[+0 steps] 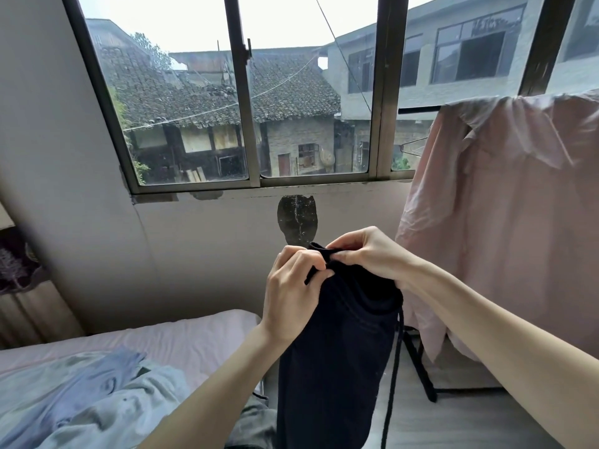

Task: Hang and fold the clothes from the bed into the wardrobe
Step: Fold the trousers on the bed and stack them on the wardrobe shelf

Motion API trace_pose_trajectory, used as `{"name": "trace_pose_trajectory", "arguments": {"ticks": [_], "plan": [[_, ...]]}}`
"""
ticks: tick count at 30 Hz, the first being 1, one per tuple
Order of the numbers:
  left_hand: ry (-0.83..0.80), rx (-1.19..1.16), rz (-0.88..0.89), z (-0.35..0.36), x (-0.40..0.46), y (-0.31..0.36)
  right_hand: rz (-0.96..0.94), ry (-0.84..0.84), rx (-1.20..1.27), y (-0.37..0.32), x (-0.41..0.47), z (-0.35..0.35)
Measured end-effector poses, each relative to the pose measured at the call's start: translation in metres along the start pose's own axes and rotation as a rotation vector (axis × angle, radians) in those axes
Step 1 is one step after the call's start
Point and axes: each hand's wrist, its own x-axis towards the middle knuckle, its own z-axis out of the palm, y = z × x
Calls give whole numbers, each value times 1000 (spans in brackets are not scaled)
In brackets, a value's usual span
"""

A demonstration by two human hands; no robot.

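A dark navy garment [334,351] with a dangling drawstring hangs in front of me, held up by its top edge. My left hand [291,293] pinches the left side of that edge. My right hand [366,254] pinches the edge just beside it, fingers curled over the cloth. On the bed [194,335] at the lower left lies a crumpled heap of blue and grey-green clothes [90,396]. A pink garment [505,222] is draped over a black clothes rack [418,109] at the right.
A wide window [246,102] fills the wall ahead, with buildings outside. The rack's black legs [421,371] stand on the grey floor right of the bed. A patterned dark cloth [16,260] hangs at the far left.
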Motion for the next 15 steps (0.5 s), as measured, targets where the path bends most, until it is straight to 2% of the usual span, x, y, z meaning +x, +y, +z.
{"name": "trace_pose_trajectory", "arguments": {"ticks": [5,7,11,13,15], "plan": [[-123,29,-12,-6,2,0,3,-45,-10,2,-4,1],[-167,1,-146,-13,5,-4,11,-57,24,2,-6,0],[-349,-261,-528,-21,8,-9,-35,-58,90,4,-7,2],[-421,-286,-621,-20,5,-8,-69,-31,81,6,-7,5],[-396,-264,-645,-18,1,-5,-98,21,4,6,-6,8]]}}
